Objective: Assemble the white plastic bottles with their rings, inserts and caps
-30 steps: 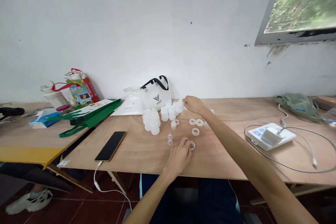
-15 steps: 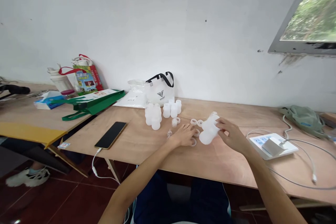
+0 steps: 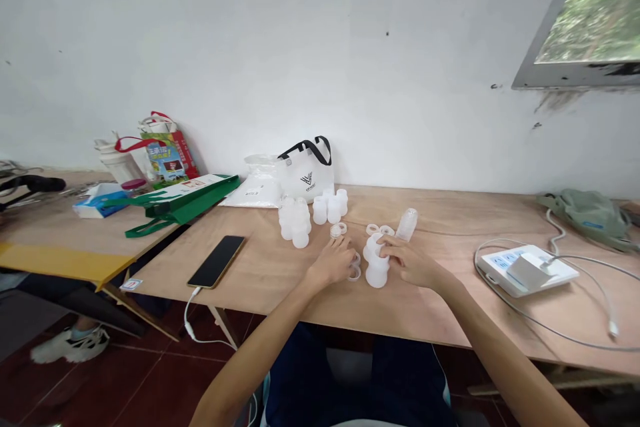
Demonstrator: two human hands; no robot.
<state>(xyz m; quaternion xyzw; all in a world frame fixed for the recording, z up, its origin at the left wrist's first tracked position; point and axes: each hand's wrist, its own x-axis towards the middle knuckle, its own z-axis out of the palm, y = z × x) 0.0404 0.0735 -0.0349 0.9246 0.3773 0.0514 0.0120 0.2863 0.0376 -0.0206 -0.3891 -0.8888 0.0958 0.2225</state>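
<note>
My right hand [image 3: 409,261] has its thumb and fingers closed on a stack of frosted white plastic cups [image 3: 377,273], which stands near the table's front edge. My left hand [image 3: 334,260] lies low on the table, fingers bent over a couple of white plastic rings [image 3: 355,272] that partly show beside its fingertips. Beyond it are more rings [image 3: 338,229] and, behind the held cups, further rings [image 3: 386,231]. A clear ribbed plastic piece [image 3: 407,224] leans just behind my right hand. Groups of similar white cups [image 3: 300,233] stand left of my hands.
A phone [image 3: 217,261] on a cable lies at left. At the back are a white bag with black handles [image 3: 306,180] and a plastic packet [image 3: 257,187]. A green bag [image 3: 185,203] spans the table gap. A white power strip [image 3: 527,268] with cables sits at right.
My right hand has brought the white cups down and leftward to stand on the table. The left hand has shifted left, the rings by its fingers with it, and its fingers are more bent.
</note>
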